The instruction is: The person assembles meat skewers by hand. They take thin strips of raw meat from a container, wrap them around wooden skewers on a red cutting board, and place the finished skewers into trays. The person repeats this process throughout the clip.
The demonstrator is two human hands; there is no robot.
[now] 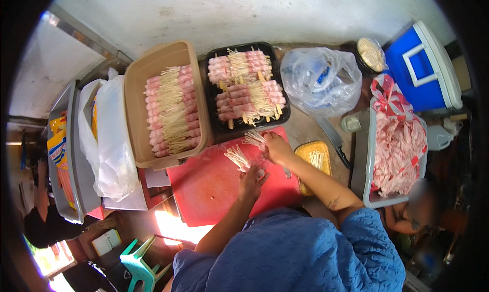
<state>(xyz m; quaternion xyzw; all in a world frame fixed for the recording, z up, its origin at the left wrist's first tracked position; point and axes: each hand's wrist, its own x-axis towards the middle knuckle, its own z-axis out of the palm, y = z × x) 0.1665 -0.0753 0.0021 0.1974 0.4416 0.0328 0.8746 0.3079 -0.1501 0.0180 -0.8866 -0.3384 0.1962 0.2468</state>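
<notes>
Over the red cutting board (206, 189), my left hand (250, 186) holds a roll of thin raw meat around a bundle of enoki mushrooms (237, 157), their pale ends fanned outward. Just up and to the right, my right hand (279, 147) grips a second enoki bundle (253, 138), also with meat at its base. Small loose enoki (316, 159) lie on a yellow tray or mat (324, 147) beside the right forearm. Beyond the board, a black tray (285, 118) holds rows of meat-wrapped enoki on flat wooden sticks. A brown plastic bin (133, 112) holds a long row of similar rolls.
A kitchen knife (331, 133) lies right of the board, near a glass jar (353, 122). Farther right stand a grey tub (369, 169) of sliced raw meat (397, 154) and a blue cooler (416, 68). A clear plastic bag (321, 82) sits behind. Another person is at the far right.
</notes>
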